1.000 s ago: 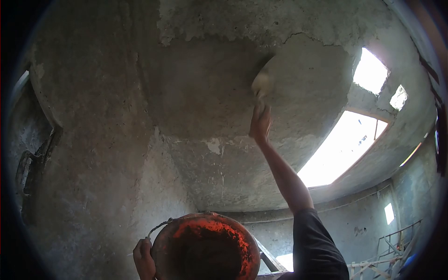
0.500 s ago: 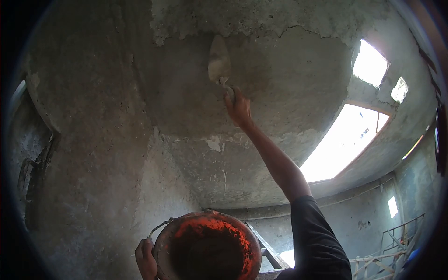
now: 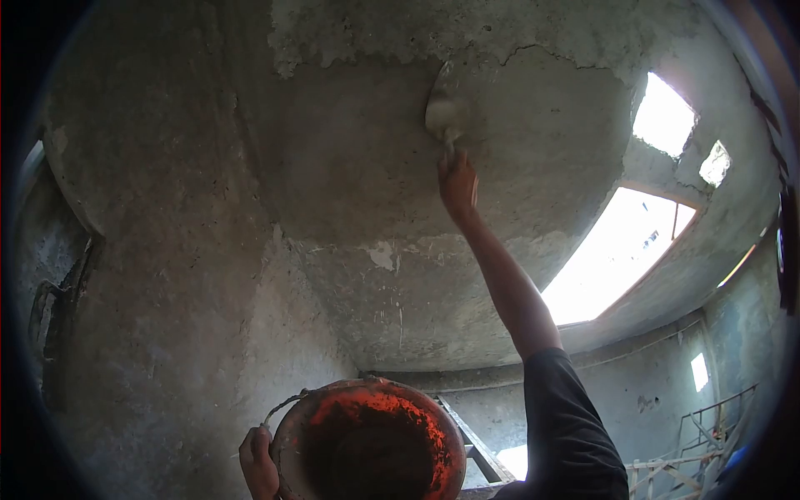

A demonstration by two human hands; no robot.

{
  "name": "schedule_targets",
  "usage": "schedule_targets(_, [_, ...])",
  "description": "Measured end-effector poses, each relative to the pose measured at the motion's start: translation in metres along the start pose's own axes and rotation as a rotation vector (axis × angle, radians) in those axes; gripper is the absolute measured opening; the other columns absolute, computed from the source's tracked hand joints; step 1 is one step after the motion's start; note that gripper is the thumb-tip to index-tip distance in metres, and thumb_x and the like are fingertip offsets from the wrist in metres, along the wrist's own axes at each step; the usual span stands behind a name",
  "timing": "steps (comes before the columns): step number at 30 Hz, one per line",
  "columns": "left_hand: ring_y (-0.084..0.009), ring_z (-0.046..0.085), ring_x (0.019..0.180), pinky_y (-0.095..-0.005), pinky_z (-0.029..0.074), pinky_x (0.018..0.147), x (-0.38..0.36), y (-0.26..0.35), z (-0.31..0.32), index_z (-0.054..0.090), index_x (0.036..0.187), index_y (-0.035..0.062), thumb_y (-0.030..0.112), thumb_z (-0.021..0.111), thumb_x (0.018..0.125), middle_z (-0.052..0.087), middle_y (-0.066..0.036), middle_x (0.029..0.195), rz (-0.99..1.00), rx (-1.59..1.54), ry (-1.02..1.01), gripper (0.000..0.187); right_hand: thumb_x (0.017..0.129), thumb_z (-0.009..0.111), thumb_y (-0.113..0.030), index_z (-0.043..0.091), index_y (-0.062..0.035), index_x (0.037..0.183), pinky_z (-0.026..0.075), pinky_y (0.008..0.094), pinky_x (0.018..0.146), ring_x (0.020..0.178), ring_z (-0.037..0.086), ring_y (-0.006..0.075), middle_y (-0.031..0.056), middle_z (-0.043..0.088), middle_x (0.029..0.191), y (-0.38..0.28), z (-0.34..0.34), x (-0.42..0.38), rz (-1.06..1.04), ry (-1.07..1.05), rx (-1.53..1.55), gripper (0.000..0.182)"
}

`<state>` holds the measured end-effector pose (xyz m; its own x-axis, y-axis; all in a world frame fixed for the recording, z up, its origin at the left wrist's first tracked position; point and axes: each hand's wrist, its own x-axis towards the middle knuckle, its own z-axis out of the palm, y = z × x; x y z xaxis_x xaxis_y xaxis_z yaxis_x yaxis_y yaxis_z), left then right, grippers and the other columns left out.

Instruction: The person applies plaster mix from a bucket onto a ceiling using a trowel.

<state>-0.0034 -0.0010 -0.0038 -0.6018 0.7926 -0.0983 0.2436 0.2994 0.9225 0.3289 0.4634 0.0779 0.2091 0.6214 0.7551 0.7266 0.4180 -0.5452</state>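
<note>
My right hand [image 3: 458, 185] reaches up with its fingers wrapped round the handle of a trowel [image 3: 446, 112]. The trowel's pointed blade lies against the grey plastered wall [image 3: 358, 158], just below a ragged plaster edge. Low in the view, my left hand [image 3: 259, 462] is closed at the rim of a mortar-stained orange bucket [image 3: 446, 429], beside its handle. The bucket's inside is dark, so its contents are hard to make out.
Bright openings [image 3: 621, 250] break the wall on the right. A ladder-like frame [image 3: 477, 446] stands behind the bucket. Metal scaffolding [image 3: 696, 454] is at the lower right. Rough, unplastered concrete [image 3: 400, 29] runs above the smoother patch.
My right hand has swept the trowel to the right along the wall, and the blade has tilted. My left hand and the bucket have hardly moved.
</note>
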Motion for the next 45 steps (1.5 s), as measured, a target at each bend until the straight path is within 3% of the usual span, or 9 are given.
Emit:
schedule_targets(5, [-0.0138,0.035,0.068,-0.0284,0.033,0.063,-0.003,0.005,0.004,0.044,0.074,0.0047,0.030,0.048,0.094,0.035,0.000,0.070,0.005,0.009,0.019,0.032,0.091,0.056,-0.021,0.048,0.0006,0.111,0.048,0.0548,0.073,0.088,0.058,0.0514,0.0324,0.058,0.100,0.022,-0.005,-0.081,-0.016,-0.187,0.021,0.030])
schedule_targets(14, [-0.0139,0.035,0.068,-0.0280,0.033,0.064,-0.002,0.003,0.003,0.042,0.074,0.0039,0.029,0.049,0.094,0.036,-0.001,0.071,-0.011,0.023,0.011,0.033,0.094,0.054,-0.027,0.048,0.0033,0.108,0.044,0.0500,0.062,0.075,0.060,0.0467,0.0298,0.060,0.083,-0.009,0.000,-0.004,0.254,0.161,0.194,0.033])
schedule_targets(16, [-0.0137,0.035,0.068,-0.0278,0.033,0.064,-0.003,0.004,0.004,0.042,0.073,0.0042,0.029,0.049,0.094,0.036,-0.001,0.071,-0.013,-0.001,0.015,0.033,0.096,0.053,-0.027,0.050,0.0045,0.107,0.045,0.0431,0.062,0.067,0.056,0.0292,0.0221,0.056,0.077,-0.033,0.017,0.007,0.332,0.128,0.305,0.033])
schedule_targets(18, [-0.0135,0.035,0.068,-0.0276,0.033,0.064,-0.003,0.004,0.004,0.042,0.073,0.0044,0.028,0.049,0.094,0.036,0.000,0.071,-0.019,-0.021,0.017,0.032,0.093,0.055,-0.026,0.049,0.0034,0.107,0.045,0.0496,0.059,0.070,0.059,0.0477,0.0279,0.061,0.077,-0.045,0.042,0.013,0.172,0.144,0.246,0.033])
schedule_targets(25, [-0.0133,0.035,0.069,-0.0282,0.033,0.064,0.001,-0.004,0.000,0.042,0.073,0.0052,0.031,0.048,0.094,0.035,0.000,0.071,-0.022,-0.031,-0.001,0.033,0.090,0.059,-0.023,0.056,0.0043,0.103,0.046,0.0440,0.053,0.058,0.061,0.0394,0.0217,0.060,0.066,-0.057,0.043,0.004,-0.274,0.015,0.284,0.030])
schedule_targets(31, [-0.0130,0.034,0.068,-0.0284,0.032,0.062,-0.003,0.002,0.003,0.042,0.073,0.0056,0.031,0.048,0.094,0.034,0.001,0.071,-0.012,-0.005,0.019,0.034,0.090,0.059,-0.021,0.053,0.0050,0.106,0.048,0.0469,0.062,0.070,0.063,0.0435,0.0254,0.062,0.075,-0.046,0.002,0.009,-0.005,0.124,0.197,0.031])
schedule_targets(33, [-0.0128,0.033,0.068,-0.0283,0.031,0.062,-0.002,-0.001,0.002,0.042,0.073,0.0056,0.031,0.049,0.094,0.034,0.001,0.071,-0.021,-0.013,0.017,0.034,0.095,0.054,-0.025,0.050,0.0066,0.114,0.047,0.0401,0.062,0.072,0.066,0.0279,0.0225,0.064,0.082,-0.047,-0.008,0.023,0.193,0.122,0.151,0.037])
schedule_targets(37, [-0.0124,0.033,0.068,-0.0281,0.031,0.061,-0.002,0.002,0.002,0.042,0.074,0.0053,0.031,0.049,0.095,0.033,0.000,0.071,-0.038,-0.046,0.001,0.034,0.095,0.053,-0.027,0.052,0.0063,0.112,0.048,0.0430,0.063,0.072,0.066,0.0339,0.0240,0.064,0.080,-0.052,0.004,0.029,0.202,0.117,0.232,0.037])
schedule_targets(45, [-0.0139,0.034,0.068,-0.0295,0.032,0.063,-0.006,0.019,0.002,0.040,0.073,0.0045,0.031,0.048,0.095,0.033,-0.001,0.071,-0.022,0.012,-0.037,0.035,0.089,0.060,-0.022,0.053,0.0047,0.104,0.049,0.0488,0.064,0.074,0.062,0.0440,0.0257,0.063,0.079,-0.056,0.028,0.006,-0.338,-0.081,0.224,0.031])
